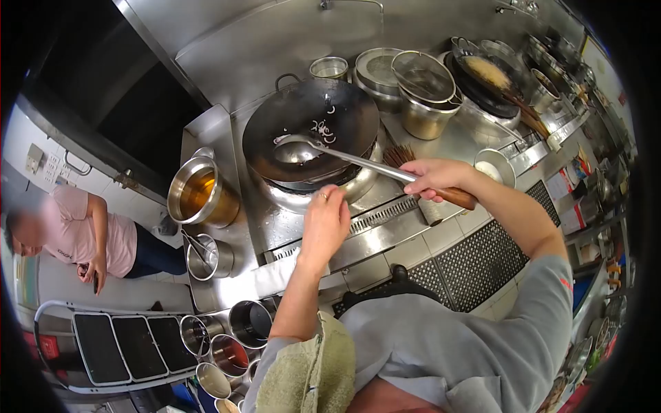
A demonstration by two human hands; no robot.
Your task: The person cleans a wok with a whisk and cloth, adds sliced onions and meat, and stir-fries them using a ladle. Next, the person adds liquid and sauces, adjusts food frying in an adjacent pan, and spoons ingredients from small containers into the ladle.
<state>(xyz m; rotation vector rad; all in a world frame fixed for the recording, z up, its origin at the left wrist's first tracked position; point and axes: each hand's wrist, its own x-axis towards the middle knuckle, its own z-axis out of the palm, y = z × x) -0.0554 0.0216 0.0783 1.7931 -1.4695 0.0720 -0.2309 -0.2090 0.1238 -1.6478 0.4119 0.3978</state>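
A long-handled ladle (372, 165) with a wooden grip is held in my right hand (432, 180), fingers wrapped round the shaft. Its bowl lies inside a large dark wok (275, 124), near the left side. A few pale, curved slices (322, 129) like onion are scattered in the wok. My left hand (327, 224) is at the near side of the wok, its fingers curled together. What the fingers hold, if anything, is hidden. A bamboo brush (399, 157) stands just behind my right hand.
Left of the wok stand a metal pot (231, 210) of amber liquid and a smaller pot (222, 258) with utensils. Strainers (423, 76) rest on pots behind. A second wok (509, 100) holds golden food. Sauce containers (228, 354) stand lower left. A person (103, 230) is at the left.
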